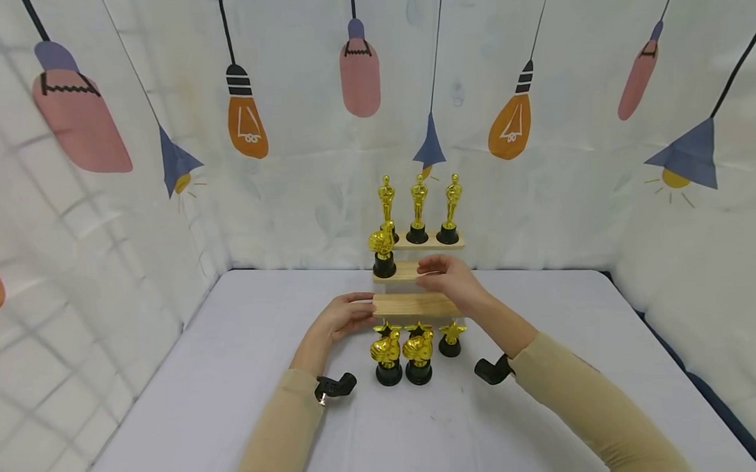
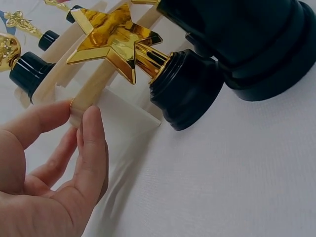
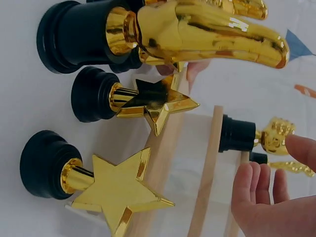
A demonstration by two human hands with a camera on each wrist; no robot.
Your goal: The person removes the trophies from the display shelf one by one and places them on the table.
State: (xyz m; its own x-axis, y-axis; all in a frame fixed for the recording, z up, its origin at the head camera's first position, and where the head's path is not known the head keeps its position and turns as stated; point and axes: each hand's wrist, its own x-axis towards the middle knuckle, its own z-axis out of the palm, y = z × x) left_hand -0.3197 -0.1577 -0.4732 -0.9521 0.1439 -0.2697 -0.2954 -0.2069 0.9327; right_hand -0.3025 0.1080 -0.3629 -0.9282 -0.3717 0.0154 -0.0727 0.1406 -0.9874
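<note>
My left hand [image 1: 344, 316] pinches the left end of the lowest wooden shelf board [image 1: 416, 305] between thumb and fingers, seen closely in the left wrist view. Above that board's right part, my right hand [image 1: 454, 284] hovers by the middle shelf [image 1: 405, 272], fingers loosely bent and holding nothing. On the middle shelf's left end stands a gold thumbs-up trophy [image 1: 384, 253] with a black base, a short way left of the right fingertips. Several trophies stand on the table before the lowest board: two thumbs-up trophies [image 1: 419, 355] in front and star trophies [image 3: 123, 190] behind and beside them.
Three gold figure statuettes [image 1: 419, 203] stand on the top shelf [image 1: 430, 245] at the back. A white cloth covers the table [image 1: 255, 343]. Behind it hangs a pale curtain [image 1: 291, 212] printed with lamps. Each wrist wears a black camera [image 1: 493, 370].
</note>
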